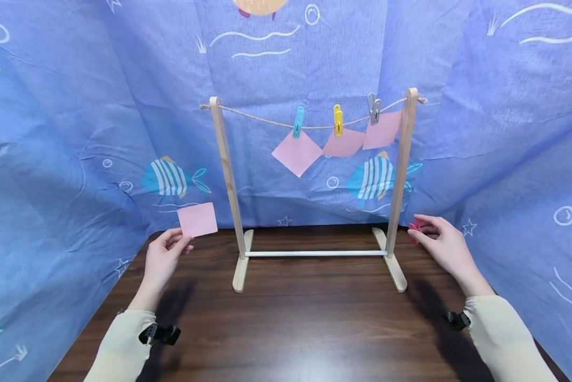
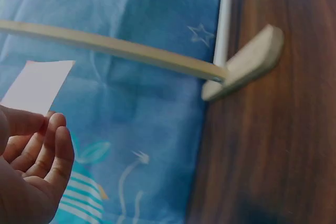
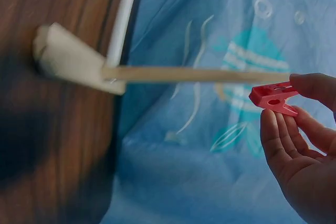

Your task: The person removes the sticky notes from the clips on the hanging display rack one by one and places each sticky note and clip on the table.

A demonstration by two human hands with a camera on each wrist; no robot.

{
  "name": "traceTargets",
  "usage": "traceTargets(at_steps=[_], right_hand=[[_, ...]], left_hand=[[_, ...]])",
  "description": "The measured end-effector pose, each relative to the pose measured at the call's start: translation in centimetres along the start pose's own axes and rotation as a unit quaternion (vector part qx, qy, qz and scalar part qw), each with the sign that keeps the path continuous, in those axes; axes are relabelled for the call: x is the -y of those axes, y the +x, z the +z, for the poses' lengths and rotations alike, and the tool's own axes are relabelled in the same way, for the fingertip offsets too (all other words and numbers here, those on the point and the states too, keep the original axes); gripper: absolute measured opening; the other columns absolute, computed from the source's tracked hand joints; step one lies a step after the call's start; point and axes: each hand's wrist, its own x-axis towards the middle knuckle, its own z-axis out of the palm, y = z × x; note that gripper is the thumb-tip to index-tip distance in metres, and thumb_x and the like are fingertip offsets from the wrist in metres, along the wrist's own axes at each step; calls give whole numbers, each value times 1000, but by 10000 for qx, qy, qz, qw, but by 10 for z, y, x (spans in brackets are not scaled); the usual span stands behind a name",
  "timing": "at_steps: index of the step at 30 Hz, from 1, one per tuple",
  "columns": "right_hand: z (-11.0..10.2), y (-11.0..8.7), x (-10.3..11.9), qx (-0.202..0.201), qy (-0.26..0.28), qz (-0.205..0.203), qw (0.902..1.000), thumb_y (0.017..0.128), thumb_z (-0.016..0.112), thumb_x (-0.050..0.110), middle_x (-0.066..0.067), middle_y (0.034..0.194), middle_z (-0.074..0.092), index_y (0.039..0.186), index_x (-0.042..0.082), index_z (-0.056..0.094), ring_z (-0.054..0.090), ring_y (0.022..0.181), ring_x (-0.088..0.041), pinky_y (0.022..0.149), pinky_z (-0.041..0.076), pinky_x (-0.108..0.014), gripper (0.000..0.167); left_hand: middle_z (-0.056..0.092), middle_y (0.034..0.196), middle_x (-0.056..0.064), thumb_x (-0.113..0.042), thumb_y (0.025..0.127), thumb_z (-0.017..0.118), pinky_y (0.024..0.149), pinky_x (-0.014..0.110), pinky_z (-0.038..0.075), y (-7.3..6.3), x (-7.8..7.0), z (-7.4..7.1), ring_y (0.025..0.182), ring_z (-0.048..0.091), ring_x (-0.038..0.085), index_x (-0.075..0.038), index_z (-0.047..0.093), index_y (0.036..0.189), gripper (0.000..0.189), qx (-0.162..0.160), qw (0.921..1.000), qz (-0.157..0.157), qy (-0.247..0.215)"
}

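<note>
My left hand (image 1: 165, 255) pinches a pink paper square (image 1: 197, 219) by its lower corner, left of the wooden rack. In the left wrist view the paper (image 2: 39, 88) stands up from between thumb and fingers. My right hand (image 1: 442, 245), right of the rack, holds a red clothespin (image 3: 274, 98) between thumb and fingers. Across the rack's top runs a string (image 1: 262, 120). On it a blue clothespin (image 1: 298, 122), a yellow clothespin (image 1: 338, 121) and a grey clothespin (image 1: 374, 110) each hold a pink paper, such as the diamond-wise paper (image 1: 297, 154) under the blue one.
The rack's left post (image 1: 228, 180) and right post (image 1: 403, 175) stand on wooden feet, joined by a white rod (image 1: 314, 253) low down. Beneath is a dark wooden table (image 1: 314, 313). A blue fish-patterned cloth (image 1: 100, 132) surrounds the back and sides.
</note>
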Motion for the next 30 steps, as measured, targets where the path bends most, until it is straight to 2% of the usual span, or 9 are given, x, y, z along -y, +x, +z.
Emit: traceTargets(at_steps=[5, 10, 16, 20, 24, 30], right_hand=[[3, -3, -22, -96, -376, 39, 9992, 94, 74, 23, -20, 101, 69, 128, -5, 63, 47, 77, 21, 69, 40, -16, 46], [10, -9, -39, 48, -598, 264, 9979, 94, 73, 27, -17, 97, 71, 127, -5, 63, 51, 75, 14, 64, 41, -20, 47], [20, -14, -62, 297, -719, 443, 9960, 95, 71, 26, -18, 98, 70, 128, -8, 60, 64, 82, -14, 62, 43, -21, 49], [24, -16, -74, 554, -713, 632, 9939, 96, 69, 28, -17, 99, 69, 131, -12, 55, 69, 87, -31, 61, 48, -24, 55], [24, -16, -81, 766, -808, 747, 9910, 97, 68, 31, -21, 99, 71, 127, -13, 58, 69, 91, -37, 66, 50, -32, 55], [19, -18, -90, 1207, -947, 970, 9834, 96, 69, 29, -29, 101, 70, 121, -15, 60, 67, 94, -44, 70, 52, -43, 52]], left_hand=[[67, 79, -19, -2, 101, 58, 67, 17, 56, 2, 14, -7, 67, 67, 1, 19, 54, 125, 32, 141, 9991, -319, 256], [70, 86, -7, -3, 102, 58, 69, 20, 57, 1, 25, -13, 69, 68, 5, 17, 54, 128, 34, 244, 9967, -602, 484], [73, 97, 14, -7, 101, 61, 70, 25, 59, -8, 43, -19, 71, 69, 9, 16, 56, 128, 36, 548, 9901, -850, 975], [72, 102, 24, -4, 100, 60, 69, 25, 59, -17, 54, -23, 71, 70, 12, 17, 55, 129, 36, 671, 9852, -1081, 1150], [72, 102, 26, -3, 100, 60, 66, 23, 58, -19, 61, -23, 70, 69, 13, 17, 55, 128, 35, 708, 9832, -1160, 1220], [72, 96, 25, 1, 97, 60, 63, 25, 58, -20, 65, -14, 69, 69, 16, 19, 56, 124, 33, 984, 9785, -1169, 1387]])
